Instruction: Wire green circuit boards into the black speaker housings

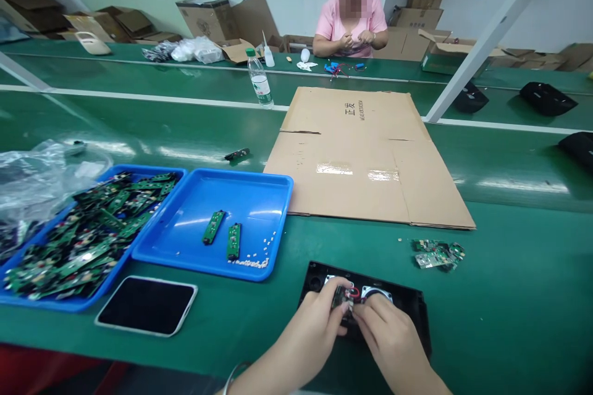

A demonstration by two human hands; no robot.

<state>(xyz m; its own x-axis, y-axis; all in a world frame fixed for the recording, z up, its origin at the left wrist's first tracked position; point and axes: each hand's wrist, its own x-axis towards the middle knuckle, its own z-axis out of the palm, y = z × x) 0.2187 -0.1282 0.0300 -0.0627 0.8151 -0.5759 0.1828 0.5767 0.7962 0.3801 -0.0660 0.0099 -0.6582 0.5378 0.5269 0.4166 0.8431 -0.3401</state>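
Observation:
My left hand (319,308) is closed on a small circuit board (341,300), held over a black plastic speaker housing (414,303). Fingers of my right hand (389,321) are pinched together at the board's right edge; what is between them is too small and covered to make out. A red wire (355,293) loops just above the fingertips. Two silvery square-framed parts, one of them a speaker (376,292), show in the housing behind my hands. Much of the housing's middle is hidden by my hands.
A blue tray (185,197) holds two green boards (234,241) and small white bits. Left of it, another blue tray (88,303) is heaped with boards. A phone (147,305), flattened cardboard (361,148), loose boards (438,254) and a bottle (260,81) lie around. A person (351,24) sits opposite.

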